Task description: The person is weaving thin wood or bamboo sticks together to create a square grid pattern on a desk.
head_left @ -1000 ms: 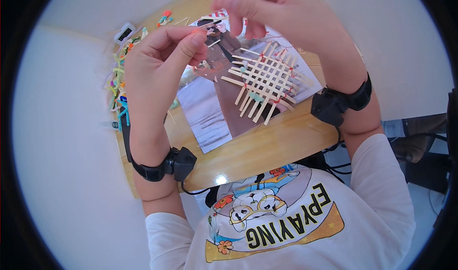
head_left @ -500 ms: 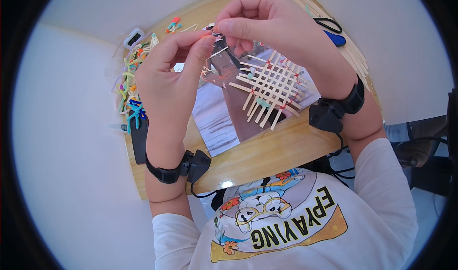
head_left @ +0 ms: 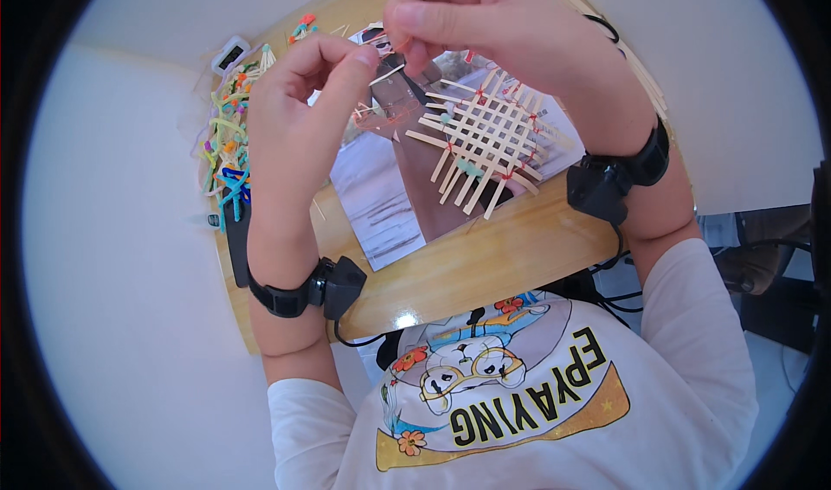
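Both of my hands are raised above the far part of the table, thumbs pinched to forefingers. My left hand [head_left: 303,109] and my right hand [head_left: 485,18] face each other a short gap apart. A thin reddish thread [head_left: 381,35] seems to run between their fingertips, too fine to follow fully. Under my right hand lies a lattice woven from pale flat strips [head_left: 489,139], with red thread ties and pale green tufts near its edges. Loose orange-red thread [head_left: 372,119] lies below my fingertips on a printed sheet [head_left: 376,200].
Colourful fuzzy wire pieces [head_left: 227,135] crowd the table's left edge, beside a small white device with a dark screen [head_left: 230,54] and a black flat object [head_left: 236,252]. Long pale strips [head_left: 642,79] lie along the right edge, near a black loop [head_left: 603,24].
My hands have risen slightly toward the far side, their fingertips a little farther apart. The whole view has shifted slightly, and the blue piece near the right edge is now hidden.
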Demonstrator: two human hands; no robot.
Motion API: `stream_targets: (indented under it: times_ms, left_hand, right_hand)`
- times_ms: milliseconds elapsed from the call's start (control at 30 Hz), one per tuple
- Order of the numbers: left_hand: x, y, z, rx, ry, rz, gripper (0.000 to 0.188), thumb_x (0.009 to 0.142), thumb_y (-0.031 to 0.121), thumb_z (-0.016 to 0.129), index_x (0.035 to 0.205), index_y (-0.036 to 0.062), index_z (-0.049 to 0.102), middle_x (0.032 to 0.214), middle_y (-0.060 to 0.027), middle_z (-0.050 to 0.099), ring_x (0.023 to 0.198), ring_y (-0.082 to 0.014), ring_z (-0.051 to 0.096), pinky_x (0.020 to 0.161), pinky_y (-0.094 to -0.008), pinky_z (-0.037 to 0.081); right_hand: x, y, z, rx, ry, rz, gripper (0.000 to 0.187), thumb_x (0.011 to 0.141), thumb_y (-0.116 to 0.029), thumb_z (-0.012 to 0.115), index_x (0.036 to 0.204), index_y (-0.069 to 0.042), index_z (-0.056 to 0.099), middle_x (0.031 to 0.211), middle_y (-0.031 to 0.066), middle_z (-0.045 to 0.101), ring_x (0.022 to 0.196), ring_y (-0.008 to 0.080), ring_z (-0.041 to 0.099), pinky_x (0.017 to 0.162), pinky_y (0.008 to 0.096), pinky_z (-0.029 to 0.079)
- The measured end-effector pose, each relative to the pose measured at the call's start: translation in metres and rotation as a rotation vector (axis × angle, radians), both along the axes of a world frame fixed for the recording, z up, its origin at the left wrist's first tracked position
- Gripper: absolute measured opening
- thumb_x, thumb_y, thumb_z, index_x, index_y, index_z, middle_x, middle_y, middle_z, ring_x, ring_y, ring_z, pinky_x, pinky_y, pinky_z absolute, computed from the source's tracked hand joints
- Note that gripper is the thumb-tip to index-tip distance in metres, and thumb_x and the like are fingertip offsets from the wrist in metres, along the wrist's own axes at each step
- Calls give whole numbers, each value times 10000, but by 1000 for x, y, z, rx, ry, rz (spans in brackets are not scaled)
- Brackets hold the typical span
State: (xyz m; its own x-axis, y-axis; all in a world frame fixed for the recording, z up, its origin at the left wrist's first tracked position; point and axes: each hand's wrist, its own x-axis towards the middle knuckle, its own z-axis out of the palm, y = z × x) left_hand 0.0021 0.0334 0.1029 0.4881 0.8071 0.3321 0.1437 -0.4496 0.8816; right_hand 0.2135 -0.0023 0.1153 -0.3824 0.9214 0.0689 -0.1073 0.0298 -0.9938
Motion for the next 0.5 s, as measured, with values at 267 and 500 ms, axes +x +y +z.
stream_targets:
  times_ms: [267, 500]
  left_hand:
    - [-10, 29, -9, 67, 286, 182, 260, 860, 244, 649, 790, -6, 637, 659, 22, 581, 630, -51, 499, 595, -225, 389]
    - [-28, 62, -26, 146, 487, 326, 424, 863, 417, 632, 814, -4, 658, 627, 10, 548, 588, -75, 453, 569, -261, 366]
  right_hand:
    - [18, -2, 8, 127, 336, 85, 271, 1043, -213, 400, 979, 5, 547, 761, 72, 604, 671, 131, 588, 642, 243, 505]
    - [63, -15, 28, 437, 488, 217, 266, 1068, -239, 287, 1058, -57, 480, 724, 1, 519, 600, 106, 497, 606, 243, 482]
